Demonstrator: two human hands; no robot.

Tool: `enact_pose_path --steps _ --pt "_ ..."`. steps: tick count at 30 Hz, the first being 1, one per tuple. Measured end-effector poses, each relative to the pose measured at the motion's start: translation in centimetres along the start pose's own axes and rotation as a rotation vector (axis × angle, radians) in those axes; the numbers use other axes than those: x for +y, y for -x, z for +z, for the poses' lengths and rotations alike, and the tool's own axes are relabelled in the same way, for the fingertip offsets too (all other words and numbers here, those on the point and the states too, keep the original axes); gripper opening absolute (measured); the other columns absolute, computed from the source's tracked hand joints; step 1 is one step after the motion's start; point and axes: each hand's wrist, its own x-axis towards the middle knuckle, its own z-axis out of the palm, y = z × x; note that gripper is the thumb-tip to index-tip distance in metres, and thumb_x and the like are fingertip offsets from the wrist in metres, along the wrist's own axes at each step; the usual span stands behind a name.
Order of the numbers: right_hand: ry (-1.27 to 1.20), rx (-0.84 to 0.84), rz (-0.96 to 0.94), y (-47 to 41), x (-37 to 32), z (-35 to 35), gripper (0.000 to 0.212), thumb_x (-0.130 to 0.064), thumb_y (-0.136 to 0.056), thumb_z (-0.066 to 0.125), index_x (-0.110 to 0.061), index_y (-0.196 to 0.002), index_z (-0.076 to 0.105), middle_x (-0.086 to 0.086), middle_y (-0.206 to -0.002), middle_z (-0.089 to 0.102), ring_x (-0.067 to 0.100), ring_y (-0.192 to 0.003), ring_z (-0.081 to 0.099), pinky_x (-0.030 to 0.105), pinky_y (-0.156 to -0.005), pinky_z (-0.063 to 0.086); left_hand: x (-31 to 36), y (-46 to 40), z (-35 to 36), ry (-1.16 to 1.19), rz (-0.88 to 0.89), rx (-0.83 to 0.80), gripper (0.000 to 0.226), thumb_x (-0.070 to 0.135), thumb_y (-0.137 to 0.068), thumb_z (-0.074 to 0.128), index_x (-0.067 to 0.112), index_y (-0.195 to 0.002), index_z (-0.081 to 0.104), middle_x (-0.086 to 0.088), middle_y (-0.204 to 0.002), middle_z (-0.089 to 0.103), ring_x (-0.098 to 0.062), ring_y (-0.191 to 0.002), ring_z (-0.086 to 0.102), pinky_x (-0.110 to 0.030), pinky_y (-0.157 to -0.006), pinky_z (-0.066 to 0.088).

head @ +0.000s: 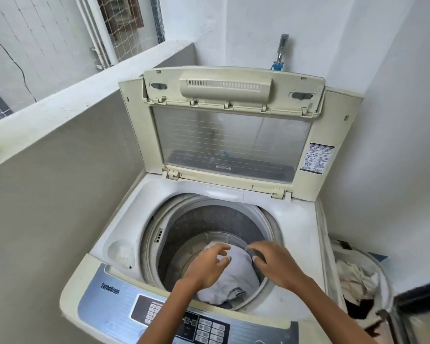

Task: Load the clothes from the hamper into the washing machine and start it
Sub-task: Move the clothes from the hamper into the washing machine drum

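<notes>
Over the round steel drum [209, 234] of the cream top-loading washing machine [298, 219], whose hinged lid [224, 135] stands raised, both hands reach in. Left hand [206, 265] hovers with fingers spread and relaxed above the pale grey garment [236, 274] lying in the drum. Right hand [274, 263] has fingers loosely bent just above that garment's edge, its grip holding nothing. Beside the machine's right side, the white mesh hamper [382, 289] holds cream and dark clothes [358, 279].

A cream plastic top-loading washing machine [296, 219] with a silver-blue control panel [114, 296] and grey metal drum [209, 219] holds a pale grey-white garment [238, 276], beside a hamper [382, 281] of cream, white and black clothes [358, 276].
</notes>
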Motion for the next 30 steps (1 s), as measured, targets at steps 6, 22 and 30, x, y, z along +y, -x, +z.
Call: enact_pose_path --steps 6,22,30 --pt "-0.305 0.282 0.001 4.9 0.4 -2.7 0.029 -0.012 -0.094 0.051 -0.023 -0.118 0.062 -0.011 -0.115 0.062 0.01 -0.109 0.055 0.024 -0.092 0.044 6.0 1.7 2.8 0.108 0.172 0.056 0.025 0.034 -0.097 0.046 0.035 -0.119 0.058 0.018 -0.117 0.062 -0.001 -0.101 0.059 -0.028 -0.092 0.05" --pt "-0.593 0.404 0.34 12.4 21.5 -10.0 0.03 -0.011 -0.09 0.053 -0.024 -0.115 0.063 -0.011 -0.111 0.063 0.005 -0.105 0.059 0.027 -0.087 0.049 25.4 -4.5 19.2 0.374 0.202 -0.268 0.033 0.025 -0.096 0.047 0.03 -0.129 0.048 0.017 -0.105 0.057 0.005 -0.078 0.057 -0.01 -0.072 0.043" --pt "-0.582 0.108 0.642 10.0 36.2 -4.8 0.027 -0.005 -0.09 0.055 -0.016 -0.114 0.061 0.002 -0.107 0.063 0.011 -0.09 0.058 0.026 -0.081 0.046 24.8 -15.6 31.2 0.221 -0.168 -0.34 0.04 0.034 -0.094 0.045 0.03 -0.134 0.04 0.008 -0.125 0.055 -0.013 -0.105 0.059 -0.031 -0.092 0.046"
